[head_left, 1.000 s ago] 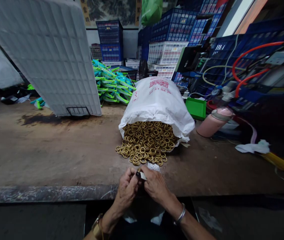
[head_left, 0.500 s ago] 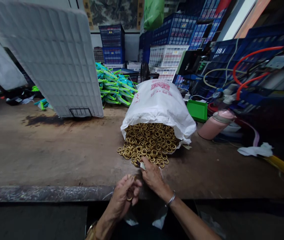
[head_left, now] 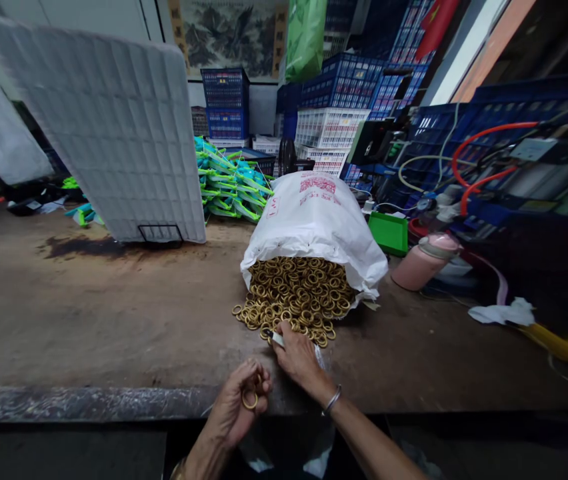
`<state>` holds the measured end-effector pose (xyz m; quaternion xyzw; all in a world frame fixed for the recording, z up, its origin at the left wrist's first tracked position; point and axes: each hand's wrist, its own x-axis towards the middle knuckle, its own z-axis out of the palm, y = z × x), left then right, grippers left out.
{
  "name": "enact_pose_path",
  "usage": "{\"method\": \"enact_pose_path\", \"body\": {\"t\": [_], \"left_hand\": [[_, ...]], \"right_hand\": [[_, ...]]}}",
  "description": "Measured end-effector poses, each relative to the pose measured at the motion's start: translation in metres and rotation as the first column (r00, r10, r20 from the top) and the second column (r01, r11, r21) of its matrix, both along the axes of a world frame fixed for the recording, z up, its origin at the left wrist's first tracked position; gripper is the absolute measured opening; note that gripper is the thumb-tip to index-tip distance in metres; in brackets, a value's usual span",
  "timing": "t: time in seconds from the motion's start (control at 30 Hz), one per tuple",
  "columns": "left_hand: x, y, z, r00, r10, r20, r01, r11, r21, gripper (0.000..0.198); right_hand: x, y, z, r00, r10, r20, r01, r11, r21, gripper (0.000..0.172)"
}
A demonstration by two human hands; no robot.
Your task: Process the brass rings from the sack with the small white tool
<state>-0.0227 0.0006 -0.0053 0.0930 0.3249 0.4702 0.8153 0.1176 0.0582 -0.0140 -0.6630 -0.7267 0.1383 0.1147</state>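
My left hand (head_left: 237,403) is just in front of the table's front edge, its fingers curled around a gold-coloured ring (head_left: 249,407). Whether more rings lie inside those fingers is hidden. My right hand (head_left: 298,357) grips a small white tool (head_left: 277,339) with a dark tip; its exact kind does not show. That tip is at the near edge of a heap of gold rings (head_left: 297,290). The rings spill from the open mouth of a white sack (head_left: 304,220) with red print, lying on its side. Pale strands hang beside my right hand.
A grey padded panel (head_left: 129,140) stands upright at left on the wooden table (head_left: 114,320). Behind it is a pile of green and blue pieces (head_left: 231,183). A green tray (head_left: 388,233) and a pink bottle (head_left: 424,261) stand right of the sack. Stacked crates (head_left: 331,127) fill the back.
My left hand has drawn slightly left, away from my right hand, and the ring in it shows more plainly. My right hand stays by the heap with the tool. The view has tilted up slightly.
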Motion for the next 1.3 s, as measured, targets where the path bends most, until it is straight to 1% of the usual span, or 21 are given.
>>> {"method": "enact_pose_path", "body": {"t": [0.1,0.2,0.27,0.33,0.4,0.47,0.53,0.6,0.67,0.7,0.73,0.77,0.87,0.9,0.97,1.03,1.1,1.17,1.2,1.23,1.3], "left_hand": [[0.003,0.003,-0.003,0.999,0.033,0.0,-0.033,0.999,-0.025,0.028],[0.006,0.005,-0.002,0.999,0.033,0.012,-0.032,0.997,-0.067,0.036],[0.008,0.007,-0.001,1.0,0.023,0.009,-0.022,0.996,-0.09,0.04],[0.011,0.007,0.001,0.999,0.022,-0.035,-0.025,0.996,-0.085,0.04],[0.014,0.008,0.002,0.995,0.026,-0.101,-0.031,0.998,-0.048,0.038],[0.017,0.008,0.003,0.987,0.027,-0.161,-0.025,1.0,0.015,0.036],[0.02,0.007,0.004,0.976,0.034,-0.217,-0.019,0.997,0.073,0.039],[0.024,0.007,0.004,0.961,0.05,-0.271,-0.015,0.992,0.128,0.042],[0.028,0.006,0.003,0.944,0.067,-0.323,-0.002,0.98,0.198,0.037],[0.03,0.006,0.002,0.934,0.077,-0.349,0.006,0.973,0.231,0.034],[0.031,0.005,0.002,0.922,0.088,-0.376,0.012,0.967,0.254,0.032],[0.032,0.005,0.002,0.907,0.104,-0.407,0.009,0.964,0.267,0.032],[0.031,0.006,0.003,0.838,0.179,-0.515,-0.026,0.957,0.29,0.035],[0.029,0.006,0.004,0.805,0.213,-0.554,-0.027,0.946,0.324,0.034],[0.025,0.006,0.005,0.713,0.297,-0.635,0.02,0.897,0.442,0.028],[0.021,0.004,0.004,0.609,0.38,-0.696,0.126,0.82,0.558,0.021],[0.019,0.002,0.003,0.538,0.438,-0.72,0.221,0.752,0.622,0.016],[0.018,0.0,0.002,0.534,0.445,-0.719,0.255,0.726,0.639,0.015],[0.019,0.0,0.003,0.555,0.428,-0.713,0.248,0.733,0.633,0.015],[0.019,-0.001,0.004,0.589,0.389,-0.708,0.23,0.759,0.609,0.016],[0.021,-0.001,0.006,0.685,0.241,-0.687,0.197,0.847,0.494,0.02]], "right_hand": [[0.006,0.0,-0.004,0.998,-0.005,-0.063,0.005,1.0,0.003,0.009],[0.011,-0.002,-0.006,0.988,-0.011,-0.156,0.015,1.0,0.021,0.008],[0.014,-0.004,-0.006,0.966,-0.016,-0.257,0.025,0.999,0.031,0.011],[0.016,-0.006,-0.005,0.911,-0.032,-0.411,0.049,0.998,0.031,0.015],[0.017,-0.01,-0.003,0.798,-0.065,-0.6,0.084,0.996,0.004,0.018],[0.017,-0.014,-0.002,0.635,-0.131,-0.761,0.114,0.991,-0.076,0.019],[0.014,-0.02,0.001,0.466,-0.233,-0.853,0.113,0.972,-0.204,0.021],[0.009,-0.027,0.005,0.327,-0.328,-0.886,0.071,0.944,-0.323,0.025],[0.003,-0.033,0.008,0.244,-0.368,-0.897,0.021,0.927,-0.374,0.03],[0.001,-0.035,0.01,0.236,-0.361,-0.902,0.009,0.929,-0.369,0.031],[-0.001,-0.036,0.01,0.25,-0.339,-0.907,0.008,0.937,-0.348,0.031],[-0.002,-0.037,0.011,0.285,-0.305,-0.909,0.011,0.949,-0.315,0.031],[0.0,-0.037,0.012,0.464,-0.183,-0.867,0.021,0.98,-0.196,0.029],[0.001,-0.036,0.012,0.522,-0.151,-0.839,0.027,0.987,-0.161,0.028],[0.005,-0.035,0.014,0.609,-0.103,-0.786,0.049,0.994,-0.093,0.026],[0.007,-0.035,0.017,0.658,-0.049,-0.752,0.042,0.999,-0.028,0.025],[0.008,-0.035,0.019,0.692,0.008,-0.721,-0.005,1.0,0.006,0.024],[0.007,-0.035,0.02,0.718,0.03,-0.696,-0.043,0.999,-0.001,0.025],[0.007,-0.035,0.02,0.724,0.023,-0.689,-0.045,0.999,-0.014,0.027],[0.006,-0.035,0.02,0.727,0.009,-0.687,-0.04,0.999,-0.029,0.028],[0.004,-0.036,0.02,0.722,-0.021,-0.691,-0.02,0.998,-0.052,0.028]]}}
